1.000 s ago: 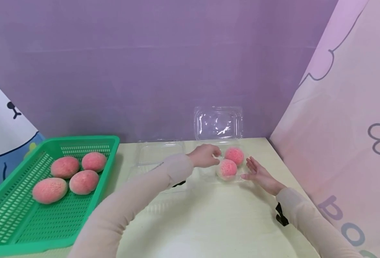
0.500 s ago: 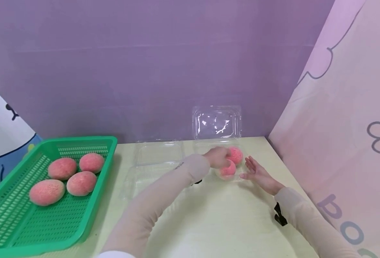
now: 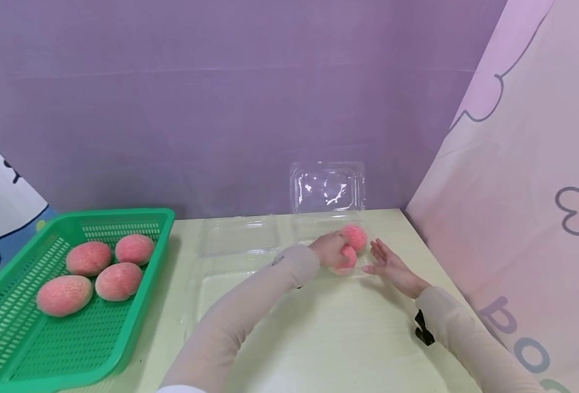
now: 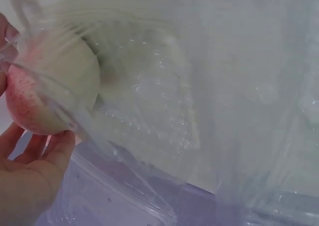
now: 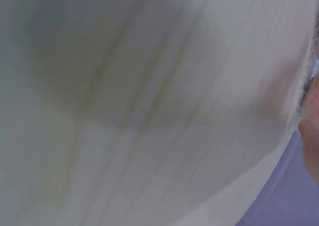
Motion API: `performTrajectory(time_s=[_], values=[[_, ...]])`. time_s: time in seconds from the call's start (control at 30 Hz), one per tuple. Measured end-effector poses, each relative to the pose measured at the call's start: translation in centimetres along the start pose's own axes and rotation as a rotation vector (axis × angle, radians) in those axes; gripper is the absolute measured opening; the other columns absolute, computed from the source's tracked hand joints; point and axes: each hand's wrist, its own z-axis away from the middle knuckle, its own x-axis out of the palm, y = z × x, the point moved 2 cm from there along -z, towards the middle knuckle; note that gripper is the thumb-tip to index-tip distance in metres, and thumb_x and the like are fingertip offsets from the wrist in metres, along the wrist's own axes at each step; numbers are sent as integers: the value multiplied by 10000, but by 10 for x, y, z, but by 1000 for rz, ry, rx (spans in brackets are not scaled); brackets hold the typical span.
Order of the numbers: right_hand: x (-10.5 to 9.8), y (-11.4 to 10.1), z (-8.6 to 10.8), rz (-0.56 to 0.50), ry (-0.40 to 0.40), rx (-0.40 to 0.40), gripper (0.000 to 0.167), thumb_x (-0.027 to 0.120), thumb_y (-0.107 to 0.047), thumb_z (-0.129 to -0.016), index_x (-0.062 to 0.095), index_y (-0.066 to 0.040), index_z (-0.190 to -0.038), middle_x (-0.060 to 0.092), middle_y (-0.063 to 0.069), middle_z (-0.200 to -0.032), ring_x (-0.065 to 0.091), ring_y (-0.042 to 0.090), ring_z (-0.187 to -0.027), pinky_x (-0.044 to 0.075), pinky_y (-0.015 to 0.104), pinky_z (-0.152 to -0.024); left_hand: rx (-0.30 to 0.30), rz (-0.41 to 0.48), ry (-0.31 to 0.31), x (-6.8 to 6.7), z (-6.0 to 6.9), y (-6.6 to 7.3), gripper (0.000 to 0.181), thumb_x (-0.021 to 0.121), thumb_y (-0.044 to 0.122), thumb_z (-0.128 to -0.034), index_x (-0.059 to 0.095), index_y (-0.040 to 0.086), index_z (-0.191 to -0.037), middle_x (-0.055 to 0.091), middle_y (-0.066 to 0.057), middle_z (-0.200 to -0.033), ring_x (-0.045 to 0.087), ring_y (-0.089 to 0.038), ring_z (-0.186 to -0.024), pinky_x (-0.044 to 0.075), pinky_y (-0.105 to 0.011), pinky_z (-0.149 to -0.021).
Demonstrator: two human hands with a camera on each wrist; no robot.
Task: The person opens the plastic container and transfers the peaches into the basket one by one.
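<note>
My left hand [image 3: 329, 249] reaches over the clear plastic clamshell box and holds the front one of two pink peaches [image 3: 350, 257] in its base. In the left wrist view the fingers lie against this peach [image 4: 65, 81], partly behind clear plastic. The rear peach [image 3: 355, 237] sits beside it, close to the fingertips. The box's lid [image 3: 328, 188] stands raised against the purple backdrop. At the box's right side my right hand [image 3: 393, 269] is held with fingers extended, gripping nothing. The right wrist view is mostly blurred, with a peach [image 5: 312, 104] just showing at its edge.
A green plastic basket [image 3: 144, 305] with several peaches [image 3: 118, 281] stands at the left. Between it and the box in use lies another clear plastic box [image 3: 240, 237], partly behind the left sleeve. A purple backdrop closes the table's far side, and a pink printed one the right.
My left hand has moved right from beside the peaches onto the front peach and taken hold of it. The right hand has stayed at the box's right side.
</note>
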Motion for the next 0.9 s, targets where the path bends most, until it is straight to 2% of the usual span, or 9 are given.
performTrajectory(time_s=[0.3,0.5,0.67,0.73,0.9], values=[[1,-2,2,4,-5,1,981,624,-181,-860,-154,-53,-1444,-65,162,-1532,-29,356,-1398,55,545,-1111,-21,28,-23,7,-1,-6,566,606,289,-859,420,132,-1370,358,-37,-1457,324,-205,-1345,280,-363,-1107],[0,0,1,3,3,0,981,625,-175,-859,-151,-54,-1445,-64,161,-1532,-26,355,-1398,57,539,-1113,-54,84,-31,11,-1,-16,662,638,319,-835,346,198,-1417,289,-42,-1491,272,-238,-1369,283,-451,-1092],[1,0,1,0,1,6,982,624,-183,-860,-155,-46,-1442,-69,161,-1531,-30,351,-1398,62,526,-1117,-72,145,-14,15,0,-25,699,685,305,-803,347,256,-1413,353,-67,-1448,366,-254,-1312,333,-478,-1054],[1,-1,1,0,2,7,981,623,-186,-862,-156,-45,-1441,-72,159,-1531,-32,349,-1399,64,525,-1117,-62,154,0,17,0,-27,702,698,293,-794,357,254,-1406,386,-79,-1419,414,-256,-1273,358,-469,-1037],[2,-2,4,0,-4,10,981,617,-190,-864,-165,-54,-1440,-78,156,-1531,-40,348,-1398,58,526,-1114,-77,197,29,20,2,-30,714,710,281,-789,352,267,-1406,436,-76,-1364,456,-253,-1228,382,-471,-1016]])
